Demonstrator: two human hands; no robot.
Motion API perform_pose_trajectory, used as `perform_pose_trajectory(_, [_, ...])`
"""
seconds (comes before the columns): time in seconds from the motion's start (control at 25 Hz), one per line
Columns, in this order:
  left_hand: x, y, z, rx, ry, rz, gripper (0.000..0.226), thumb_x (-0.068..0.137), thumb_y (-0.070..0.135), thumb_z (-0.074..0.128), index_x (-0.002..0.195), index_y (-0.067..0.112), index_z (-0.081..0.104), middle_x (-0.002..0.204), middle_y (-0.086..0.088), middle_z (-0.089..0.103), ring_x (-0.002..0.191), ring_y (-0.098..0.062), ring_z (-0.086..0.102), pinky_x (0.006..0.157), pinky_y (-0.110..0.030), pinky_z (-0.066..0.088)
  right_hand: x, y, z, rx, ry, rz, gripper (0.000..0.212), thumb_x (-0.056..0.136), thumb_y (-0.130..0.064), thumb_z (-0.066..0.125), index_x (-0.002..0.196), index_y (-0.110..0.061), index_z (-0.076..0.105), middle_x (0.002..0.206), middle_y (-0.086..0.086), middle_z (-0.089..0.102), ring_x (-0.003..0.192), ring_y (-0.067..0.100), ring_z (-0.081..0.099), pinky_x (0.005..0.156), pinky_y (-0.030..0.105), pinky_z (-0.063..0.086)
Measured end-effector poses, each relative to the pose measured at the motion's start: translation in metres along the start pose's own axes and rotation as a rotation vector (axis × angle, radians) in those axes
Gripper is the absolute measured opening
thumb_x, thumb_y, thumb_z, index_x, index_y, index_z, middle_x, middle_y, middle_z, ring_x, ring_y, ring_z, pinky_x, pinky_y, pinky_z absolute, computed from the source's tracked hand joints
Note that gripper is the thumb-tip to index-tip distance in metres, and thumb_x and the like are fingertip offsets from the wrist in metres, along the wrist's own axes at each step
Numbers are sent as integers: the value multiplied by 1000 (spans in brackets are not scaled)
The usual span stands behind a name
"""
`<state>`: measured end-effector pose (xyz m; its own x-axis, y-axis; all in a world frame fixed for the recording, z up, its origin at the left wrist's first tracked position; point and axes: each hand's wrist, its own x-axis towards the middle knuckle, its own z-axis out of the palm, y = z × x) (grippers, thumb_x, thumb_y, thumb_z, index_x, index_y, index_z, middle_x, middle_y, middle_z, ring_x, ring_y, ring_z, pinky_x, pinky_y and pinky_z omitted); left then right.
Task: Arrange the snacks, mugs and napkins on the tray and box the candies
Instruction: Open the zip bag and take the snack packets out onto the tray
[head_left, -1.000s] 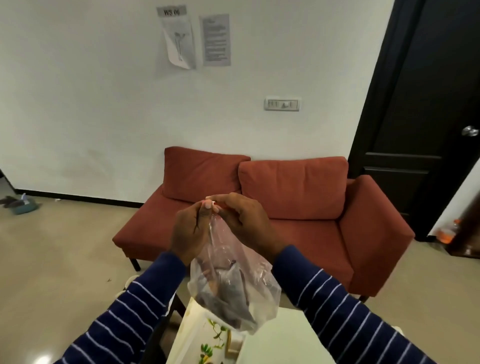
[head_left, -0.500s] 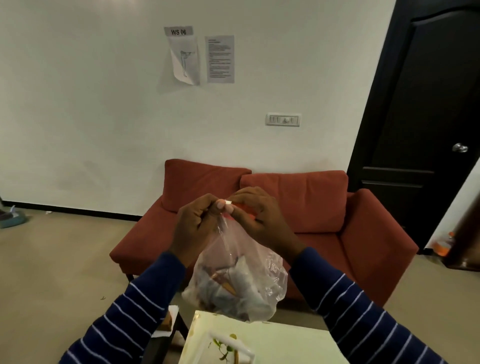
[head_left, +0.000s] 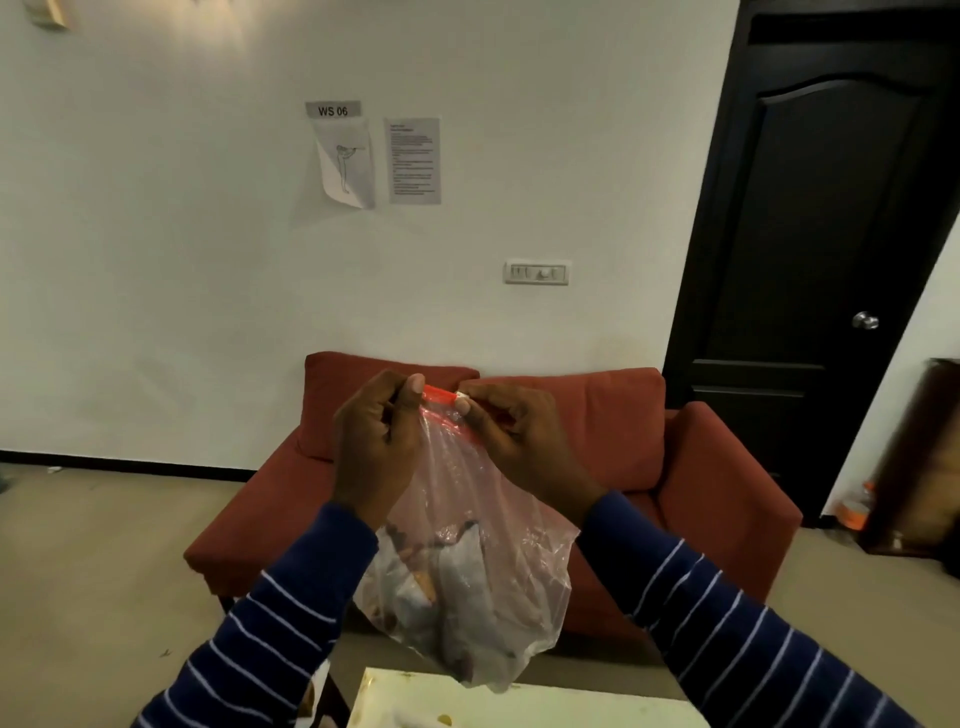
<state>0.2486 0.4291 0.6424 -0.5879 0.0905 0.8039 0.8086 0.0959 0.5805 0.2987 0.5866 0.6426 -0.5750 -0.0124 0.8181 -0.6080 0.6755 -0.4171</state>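
Head-camera view, looking forward across a room. Both hands raised at chest height in the middle of the view, pinching the top edge of a clear plastic bag (head_left: 467, 561). Left hand (head_left: 376, 447) closed on the bag's left corner, thumb and fingertips pressed together just beside a red zip strip (head_left: 439, 396) along the bag's mouth. Right hand (head_left: 511, 434) closed on the right end of that strip, at a small white slider tab. Short stretch of red strip visible between the two hands. Bag hanging down between the wrists, filled in its lower half with crumpled wrapped snacks, dark and pale; contents too jumbled to tell apart. Bottom of the bag just above, possibly touching, the far edge of a pale surface (head_left: 519, 704) at the bottom of the view. Dark blue sleeves with thin white stripes on both forearms. Behind, a red sofa (head_left: 649, 441) against a white wall, papers (head_left: 376, 156) taped to the wall, dark door (head_left: 831, 234) on the right.
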Motion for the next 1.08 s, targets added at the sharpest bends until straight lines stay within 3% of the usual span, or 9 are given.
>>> perform_pose_trajectory(0.12, [4, 7, 4, -31, 42, -25, 37, 103, 11, 50, 66, 8, 50, 55, -5, 45, 53, -10, 42, 48, -9, 34, -2, 10, -20, -9, -39, 26, 30, 100, -28, 55, 95, -3, 71, 77, 16, 71, 65, 30, 66, 52, 48, 50])
perform_pose_trajectory(0.2, [6, 8, 5, -40, 47, -43, 38, 103, 14, 49, 68, 2, 51, 57, -14, 47, 53, -15, 40, 49, -14, 34, -3, 14, -31, -12, -63, 45, 32, 100, -30, 54, 97, -3, 71, 78, 16, 71, 65, 30, 66, 53, 47, 52])
perform_pose_trajectory(0.36, [13, 6, 5, -47, 55, -109, 43, 105, 23, 48, 69, 0, 48, 63, -23, 44, 56, -17, 40, 52, -27, 36, -9, 27, -53, -12, -77, 90, 29, 100, -26, 55, 89, -3, 70, 60, -3, 64, 48, 9, 57, 45, 20, 41])
perform_pose_trajectory(0.44, [16, 3, 5, -64, 55, -146, 41, 105, 25, 47, 68, 6, 47, 65, -15, 42, 59, -13, 42, 54, -23, 38, -12, 33, -63, -13, -59, 98, 22, 98, -21, 58, 84, -9, 71, 61, -13, 63, 49, 2, 59, 48, 11, 40])
perform_pose_trajectory(0.56, [18, -2, 6, -118, 78, -210, 37, 105, 27, 47, 68, 20, 49, 61, 12, 47, 55, 0, 43, 53, -13, 41, -14, 39, -78, -48, -71, 51, 26, 98, -26, 57, 81, -10, 68, 65, -4, 66, 55, 9, 63, 45, 24, 46])
perform_pose_trajectory(0.64, [19, -7, 5, -119, 95, -255, 37, 105, 30, 47, 68, 27, 53, 58, 15, 50, 57, -1, 47, 57, -21, 46, -16, 43, -86, -91, -87, 16, 30, 99, -33, 55, 80, -12, 67, 69, 1, 66, 57, 13, 62, 48, 31, 49])
perform_pose_trajectory(0.76, [20, -8, 2, -110, 132, -311, 36, 104, 35, 47, 71, 28, 60, 65, 9, 57, 66, -17, 57, 66, -43, 56, -20, 49, -95, -124, -94, 39, 31, 98, -35, 57, 81, -13, 70, 65, 0, 66, 55, 11, 59, 44, 20, 43])
perform_pose_trajectory(0.88, [18, -8, 4, -94, 201, -387, 34, 104, 35, 48, 79, 17, 61, 79, -18, 63, 78, -41, 63, 75, -59, 57, -23, 51, -102, -148, -114, 58, 28, 96, -35, 58, 85, -14, 73, 63, -5, 66, 52, 6, 58, 46, 12, 38])
perform_pose_trajectory(1.08, [20, 1, 4, -138, 261, -507, 34, 104, 34, 48, 78, 15, 59, 74, -9, 60, 73, -27, 60, 78, -58, 56, -37, 50, -119, -219, -213, 39, 30, 98, -34, 55, 77, -18, 70, 64, -7, 66, 56, 11, 61, 49, 29, 48])
